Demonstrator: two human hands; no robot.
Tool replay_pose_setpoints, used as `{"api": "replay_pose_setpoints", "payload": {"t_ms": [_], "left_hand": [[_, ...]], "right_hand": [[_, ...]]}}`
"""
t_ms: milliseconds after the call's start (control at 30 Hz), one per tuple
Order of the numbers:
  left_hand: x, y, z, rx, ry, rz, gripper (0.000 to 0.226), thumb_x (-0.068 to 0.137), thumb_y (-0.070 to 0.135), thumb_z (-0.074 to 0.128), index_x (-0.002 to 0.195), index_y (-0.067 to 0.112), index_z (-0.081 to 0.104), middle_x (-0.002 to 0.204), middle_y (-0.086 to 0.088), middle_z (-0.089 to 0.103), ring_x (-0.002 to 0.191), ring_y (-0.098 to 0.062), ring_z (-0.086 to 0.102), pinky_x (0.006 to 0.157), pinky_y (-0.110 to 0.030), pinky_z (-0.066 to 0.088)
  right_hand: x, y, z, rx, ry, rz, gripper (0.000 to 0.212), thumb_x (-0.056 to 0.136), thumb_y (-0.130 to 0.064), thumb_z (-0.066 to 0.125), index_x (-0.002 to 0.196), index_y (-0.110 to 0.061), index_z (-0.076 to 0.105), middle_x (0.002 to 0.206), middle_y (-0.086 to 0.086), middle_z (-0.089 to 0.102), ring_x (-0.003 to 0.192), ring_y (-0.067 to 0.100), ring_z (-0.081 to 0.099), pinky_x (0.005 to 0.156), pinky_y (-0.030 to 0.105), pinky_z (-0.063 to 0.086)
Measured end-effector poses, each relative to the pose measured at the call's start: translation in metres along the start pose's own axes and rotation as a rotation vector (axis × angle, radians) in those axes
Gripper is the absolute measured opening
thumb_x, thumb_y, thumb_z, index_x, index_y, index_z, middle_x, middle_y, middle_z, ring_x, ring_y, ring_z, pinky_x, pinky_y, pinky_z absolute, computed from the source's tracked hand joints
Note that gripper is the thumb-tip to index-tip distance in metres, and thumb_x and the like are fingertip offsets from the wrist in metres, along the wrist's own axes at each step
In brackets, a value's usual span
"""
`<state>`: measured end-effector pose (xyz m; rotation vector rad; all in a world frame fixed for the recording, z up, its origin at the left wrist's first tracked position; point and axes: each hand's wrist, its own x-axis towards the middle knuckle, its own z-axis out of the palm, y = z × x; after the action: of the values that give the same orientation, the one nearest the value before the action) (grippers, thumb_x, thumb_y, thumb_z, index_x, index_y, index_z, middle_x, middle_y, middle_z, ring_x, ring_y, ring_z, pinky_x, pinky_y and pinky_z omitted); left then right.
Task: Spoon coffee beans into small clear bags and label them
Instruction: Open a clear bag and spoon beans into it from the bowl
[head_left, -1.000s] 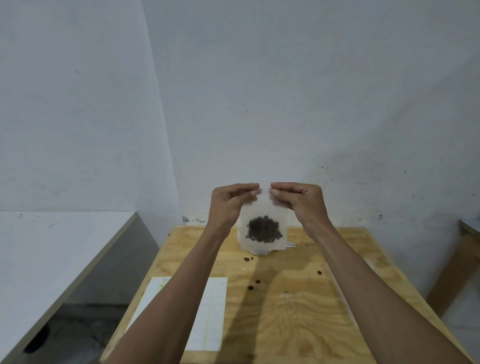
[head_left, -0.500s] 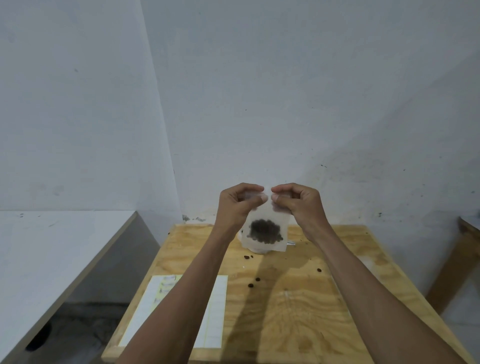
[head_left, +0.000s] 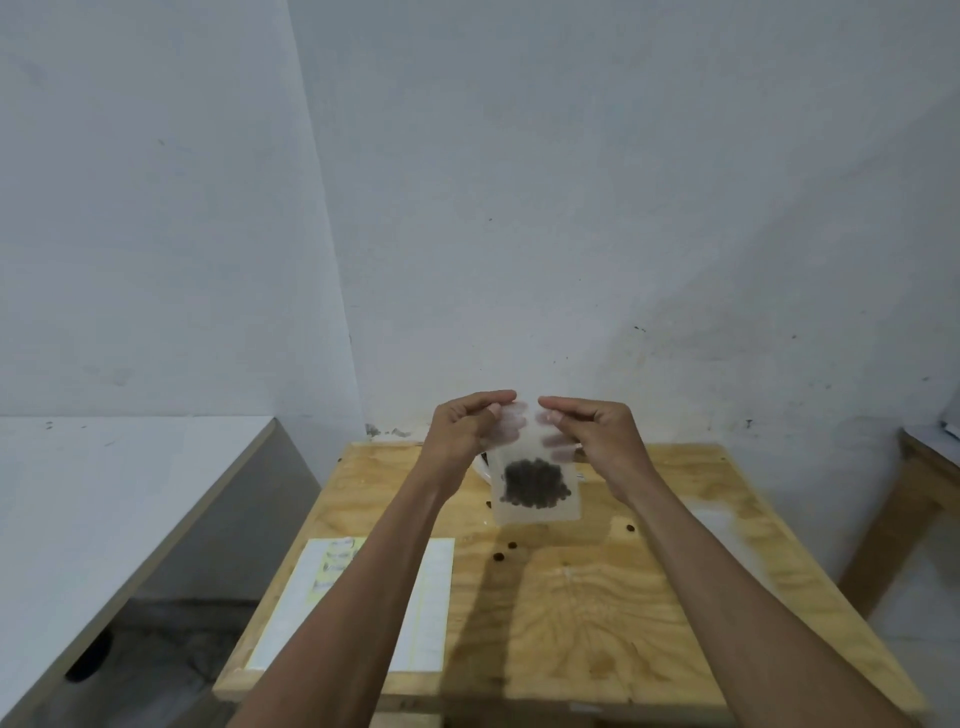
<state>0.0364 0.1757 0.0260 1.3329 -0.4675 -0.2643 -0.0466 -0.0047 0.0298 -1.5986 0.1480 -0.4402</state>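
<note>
Left hand (head_left: 470, 431) and right hand (head_left: 589, 428) pinch clear bag (head_left: 535, 480) top above plywood table (head_left: 649, 582), probably sealing; coffee beans (head_left: 535, 486) settled low.

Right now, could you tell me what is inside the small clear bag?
A dark clump of coffee beans sits in the lower part of the bag. The left hand and right hand cover its top, so the opening cannot be seen.
</note>
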Motion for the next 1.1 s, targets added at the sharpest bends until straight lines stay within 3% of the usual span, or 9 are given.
{"api": "replay_pose_setpoints", "payload": {"t_ms": [67, 233, 367, 567, 733, 833, 933, 1100], "left_hand": [[-0.004, -0.008, -0.003, 0.124, -0.033, -0.028, 0.029, 0.101, -0.002, 0.053, 0.115, 0.012, 0.075, 0.115, -0.016, 0.073, 0.106, -0.036, 0.070, 0.090, -0.052, 0.058], [-0.028, -0.042, 0.000, 0.374, -0.025, -0.056, 0.025, 0.086, -0.010, 0.073, 0.109, -0.001, 0.072, 0.095, -0.010, 0.067, 0.072, -0.024, 0.063, 0.074, -0.044, 0.059], [-0.049, -0.075, 0.002, 0.469, 0.005, -0.105, 0.027, 0.079, -0.005, 0.083, 0.105, -0.003, 0.075, 0.087, -0.008, 0.068, 0.051, -0.005, 0.062, 0.057, -0.022, 0.053], [-0.069, -0.105, 0.008, 0.688, -0.013, -0.116, 0.026, 0.078, 0.007, 0.087, 0.103, 0.007, 0.079, 0.097, -0.004, 0.071, 0.070, -0.007, 0.058, 0.063, -0.011, 0.046], [-0.072, -0.112, 0.013, 0.920, -0.061, -0.071, 0.027, 0.085, 0.013, 0.080, 0.111, 0.009, 0.077, 0.112, -0.009, 0.073, 0.095, -0.023, 0.065, 0.083, -0.026, 0.048], [-0.074, -0.114, 0.013, 1.035, -0.064, -0.018, 0.022, 0.083, 0.020, 0.080, 0.104, 0.013, 0.081, 0.108, -0.005, 0.074, 0.104, -0.025, 0.064, 0.089, -0.034, 0.050], [-0.072, -0.117, 0.013, 1.145, -0.051, 0.023, 0.019, 0.076, 0.030, 0.080, 0.092, 0.020, 0.082, 0.100, 0.000, 0.072, 0.102, -0.027, 0.061, 0.087, -0.036, 0.049], [-0.062, -0.111, 0.036, 1.104, -0.015, 0.112, 0.019, 0.076, 0.037, 0.084, 0.087, 0.021, 0.082, 0.101, -0.002, 0.076, 0.100, -0.026, 0.064, 0.091, -0.039, 0.050]], "right_hand": [[-0.008, 0.007, 0.000, 0.012, 0.031, 0.049, 0.021, 0.095, -0.009, 0.070, 0.109, -0.020, 0.080, 0.105, 0.000, 0.080, 0.085, 0.021, 0.076, 0.072, 0.041, 0.065], [-0.033, 0.037, -0.005, -0.106, 0.056, 0.201, 0.017, 0.093, -0.011, 0.073, 0.104, -0.020, 0.082, 0.105, 0.002, 0.078, 0.086, 0.018, 0.071, 0.059, 0.030, 0.057], [-0.059, 0.062, -0.010, -0.219, 0.011, 0.264, 0.027, 0.086, -0.007, 0.078, 0.110, -0.018, 0.079, 0.102, 0.000, 0.071, 0.081, 0.012, 0.066, 0.055, 0.021, 0.051], [-0.082, 0.089, -0.006, -0.414, 0.019, 0.287, 0.044, 0.079, -0.001, 0.084, 0.118, -0.018, 0.076, 0.118, 0.004, 0.066, 0.106, 0.016, 0.060, 0.087, 0.023, 0.048], [-0.085, 0.099, -0.003, -0.666, 0.033, 0.268, 0.042, 0.083, -0.013, 0.083, 0.122, -0.025, 0.074, 0.136, 0.002, 0.066, 0.119, 0.019, 0.061, 0.099, 0.031, 0.050], [-0.083, 0.104, -0.002, -0.785, 0.019, 0.252, 0.040, 0.081, -0.020, 0.084, 0.119, -0.029, 0.076, 0.134, -0.001, 0.068, 0.120, 0.018, 0.063, 0.097, 0.031, 0.052], [-0.081, 0.105, -0.002, -0.854, 0.000, 0.242, 0.034, 0.078, -0.022, 0.086, 0.110, -0.031, 0.078, 0.130, 0.000, 0.067, 0.117, 0.020, 0.063, 0.093, 0.034, 0.054], [-0.073, 0.093, -0.018, -0.806, 0.116, 0.169, 0.020, 0.080, -0.028, 0.084, 0.098, -0.032, 0.078, 0.126, 0.001, 0.065, 0.111, 0.023, 0.064, 0.088, 0.035, 0.055]]}}
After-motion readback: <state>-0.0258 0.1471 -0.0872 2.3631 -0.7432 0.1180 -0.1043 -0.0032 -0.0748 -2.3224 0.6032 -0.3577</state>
